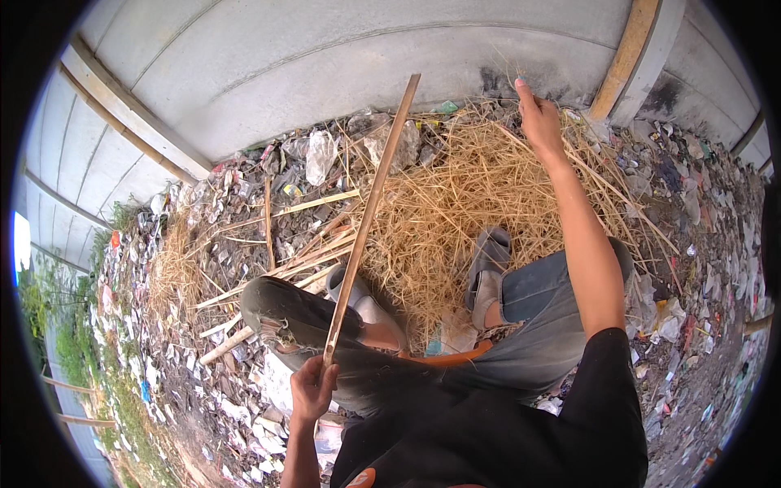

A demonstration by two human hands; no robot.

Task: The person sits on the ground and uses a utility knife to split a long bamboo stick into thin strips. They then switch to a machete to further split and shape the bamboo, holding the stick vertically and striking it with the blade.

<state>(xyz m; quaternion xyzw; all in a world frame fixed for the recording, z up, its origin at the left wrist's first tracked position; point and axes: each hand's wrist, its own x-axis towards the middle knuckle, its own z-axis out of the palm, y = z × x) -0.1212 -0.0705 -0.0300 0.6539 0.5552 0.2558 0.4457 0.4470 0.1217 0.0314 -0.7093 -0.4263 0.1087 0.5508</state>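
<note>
My left hand [313,389] is closed round the lower end of a long, flat brown bamboo strip [370,213]. The strip slants up and away from me, its far end in front of the wall. Out to the right, my right hand [539,122] is raised over the far edge of a heap of dry straw [455,199]. Its fingers are pinched together on a few thin straw strands [506,63] that stick up past the fingertips. The straw heap spreads between my feet and the wall.
Several split bamboo pieces [313,259] lie left of the straw, beside my grey shoe [370,305]. Scraps of plastic and paper litter [244,423] cover the ground. A grey panel wall [342,77] with a bamboo post [625,61] stands ahead. Something orange [455,356] shows between my legs.
</note>
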